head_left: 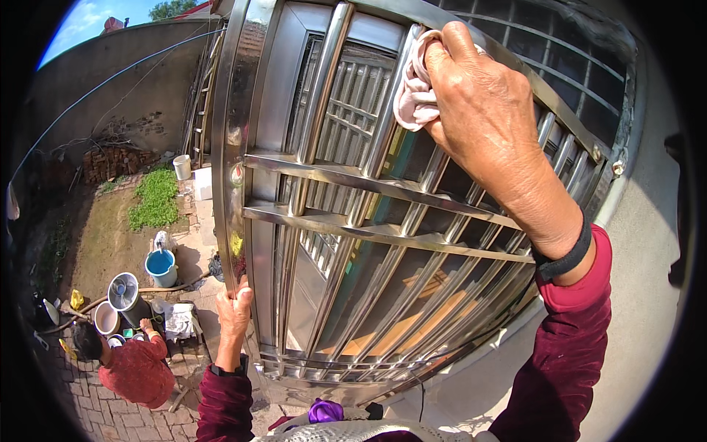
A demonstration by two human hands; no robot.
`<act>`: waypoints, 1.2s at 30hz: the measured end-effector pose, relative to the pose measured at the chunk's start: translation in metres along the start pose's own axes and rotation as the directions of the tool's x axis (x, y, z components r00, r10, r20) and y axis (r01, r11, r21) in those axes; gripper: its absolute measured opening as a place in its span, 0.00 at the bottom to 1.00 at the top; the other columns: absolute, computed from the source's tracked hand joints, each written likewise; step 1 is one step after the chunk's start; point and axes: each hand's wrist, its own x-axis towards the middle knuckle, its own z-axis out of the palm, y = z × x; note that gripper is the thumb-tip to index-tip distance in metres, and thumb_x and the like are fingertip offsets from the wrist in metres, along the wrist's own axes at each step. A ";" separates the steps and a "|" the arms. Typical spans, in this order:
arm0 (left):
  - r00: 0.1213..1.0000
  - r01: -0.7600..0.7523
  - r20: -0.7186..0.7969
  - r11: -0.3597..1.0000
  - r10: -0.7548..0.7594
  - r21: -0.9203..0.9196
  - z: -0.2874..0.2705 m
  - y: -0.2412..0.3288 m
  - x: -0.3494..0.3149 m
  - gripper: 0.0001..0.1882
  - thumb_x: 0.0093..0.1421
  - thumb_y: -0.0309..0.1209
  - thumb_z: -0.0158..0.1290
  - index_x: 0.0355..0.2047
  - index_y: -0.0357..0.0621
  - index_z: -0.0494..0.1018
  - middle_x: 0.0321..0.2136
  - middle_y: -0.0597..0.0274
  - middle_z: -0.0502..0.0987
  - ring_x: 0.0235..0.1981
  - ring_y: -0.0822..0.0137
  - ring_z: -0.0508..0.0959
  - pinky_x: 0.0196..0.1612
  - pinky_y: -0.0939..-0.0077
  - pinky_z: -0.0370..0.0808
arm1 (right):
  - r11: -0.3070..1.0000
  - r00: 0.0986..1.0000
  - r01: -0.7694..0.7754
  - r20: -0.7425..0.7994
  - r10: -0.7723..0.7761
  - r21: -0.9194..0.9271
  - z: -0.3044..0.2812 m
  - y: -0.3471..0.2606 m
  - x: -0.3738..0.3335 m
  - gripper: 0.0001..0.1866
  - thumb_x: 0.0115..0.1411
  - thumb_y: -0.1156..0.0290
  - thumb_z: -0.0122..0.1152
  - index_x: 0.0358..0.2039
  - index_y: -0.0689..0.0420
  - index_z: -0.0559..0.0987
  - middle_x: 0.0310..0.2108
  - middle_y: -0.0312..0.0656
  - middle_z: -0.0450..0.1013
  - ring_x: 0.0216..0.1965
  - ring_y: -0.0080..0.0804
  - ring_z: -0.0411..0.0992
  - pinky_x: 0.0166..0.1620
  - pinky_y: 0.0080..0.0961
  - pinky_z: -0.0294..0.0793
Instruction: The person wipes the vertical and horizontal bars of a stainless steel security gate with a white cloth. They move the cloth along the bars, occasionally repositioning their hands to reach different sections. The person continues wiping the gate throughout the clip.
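Note:
My right hand (482,103) is closed around a crumpled pale pink cloth (414,96). It presses the cloth against an upright bar near the top of a shiny metal barred gate (331,171). Lower on the left, my left hand (234,313) grips the gate's outer edge (224,221), its fingers wrapped round the metal. Two flat crossbars run across the gate's middle, with round upright bars above and below them. Part of the cloth is hidden behind my right fingers.
A person in red (136,372) crouches on the brick paving at lower left, beside buckets and basins. A blue-lined bucket (160,265) stands farther off, near a green plant patch (155,199). A pale wall (644,243) rises on the right. A ladder (204,103) leans at the back wall.

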 end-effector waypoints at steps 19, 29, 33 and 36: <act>0.999 -0.032 0.001 0.996 0.033 -0.077 0.002 0.005 -0.002 0.40 0.54 0.70 0.55 0.26 0.36 0.73 0.18 0.75 0.64 0.23 0.77 0.61 0.24 0.74 0.59 | 0.974 0.993 0.097 0.048 -0.109 0.205 -0.004 0.000 -0.012 0.20 0.45 0.74 0.71 0.40 0.61 0.76 0.39 0.42 0.71 0.35 0.40 0.79 0.34 0.32 0.80; 0.990 -0.133 -0.063 0.986 0.127 -0.102 0.006 0.012 -0.001 0.36 0.54 0.70 0.56 0.22 0.48 0.66 0.15 0.78 0.59 0.16 0.82 0.59 0.18 0.79 0.53 | 0.979 0.999 -0.048 0.023 0.044 0.196 -0.044 0.011 -0.074 0.26 0.41 0.68 0.76 0.42 0.62 0.78 0.41 0.42 0.72 0.31 0.38 0.78 0.33 0.31 0.79; 0.982 -0.184 -0.058 0.974 0.177 -0.135 0.007 0.005 0.003 0.34 0.56 0.68 0.56 0.24 0.48 0.66 0.16 0.78 0.59 0.16 0.82 0.58 0.18 0.80 0.53 | 0.979 0.979 -0.202 0.022 0.201 0.022 -0.033 0.045 -0.065 0.24 0.45 0.74 0.73 0.45 0.60 0.78 0.44 0.39 0.73 0.36 0.40 0.80 0.36 0.31 0.80; 0.993 -0.118 -0.032 0.982 0.114 -0.147 0.005 -0.001 0.003 0.33 0.56 0.67 0.57 0.27 0.47 0.68 0.16 0.78 0.59 0.15 0.83 0.59 0.17 0.82 0.53 | 0.986 0.984 -0.166 -0.071 0.166 -0.005 -0.019 0.047 -0.052 0.22 0.46 0.70 0.74 0.42 0.58 0.77 0.41 0.39 0.74 0.37 0.39 0.80 0.37 0.31 0.81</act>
